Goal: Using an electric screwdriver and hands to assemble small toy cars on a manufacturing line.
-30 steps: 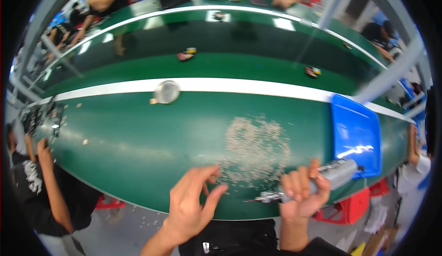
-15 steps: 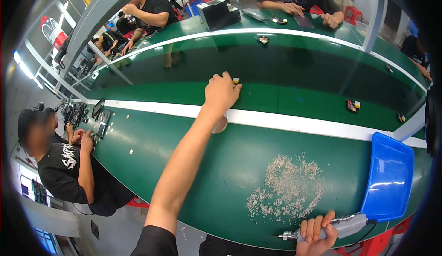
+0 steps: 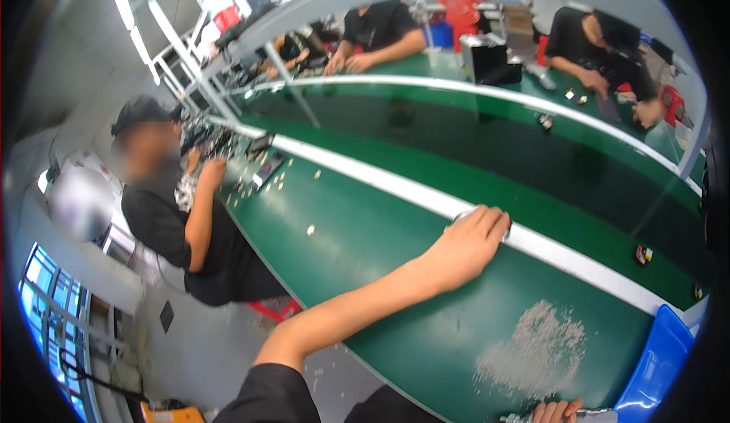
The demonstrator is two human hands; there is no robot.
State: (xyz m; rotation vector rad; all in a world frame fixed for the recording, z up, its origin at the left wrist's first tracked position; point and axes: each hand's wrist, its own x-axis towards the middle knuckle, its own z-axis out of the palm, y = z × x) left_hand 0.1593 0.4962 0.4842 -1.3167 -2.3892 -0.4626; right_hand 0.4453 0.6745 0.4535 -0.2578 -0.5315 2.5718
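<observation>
My left hand point(image 3: 473, 242) is over the white rail, palm down with its fingers curled closed. Its fingertips hold a small dark part point(image 3: 508, 230), mostly hidden by the fingers. Just behind the hand, the rim of a small round dish point(image 3: 459, 217) shows, partly covered. At the lower edge of the picture my right hand point(image 3: 557, 411) is wrapped around a grey electric screwdriver point(image 3: 595, 417), most of which is cut off by the frame. A spread of tiny pale screw-like pieces point(image 3: 536, 351) lies on the green table between my hands.
A blue tray point(image 3: 655, 370) stands at the table's right end. Beyond the white rail point(image 3: 380, 179) runs a green conveyor belt carrying a small dark-and-yellow part point(image 3: 643, 254). A co-worker point(image 3: 163, 202) sits to the left; others work across the belt.
My left hand has drawn back from the belt to the rail, now with a small dark part in its fingers. The view has swung left; my right hand still grips the screwdriver.
</observation>
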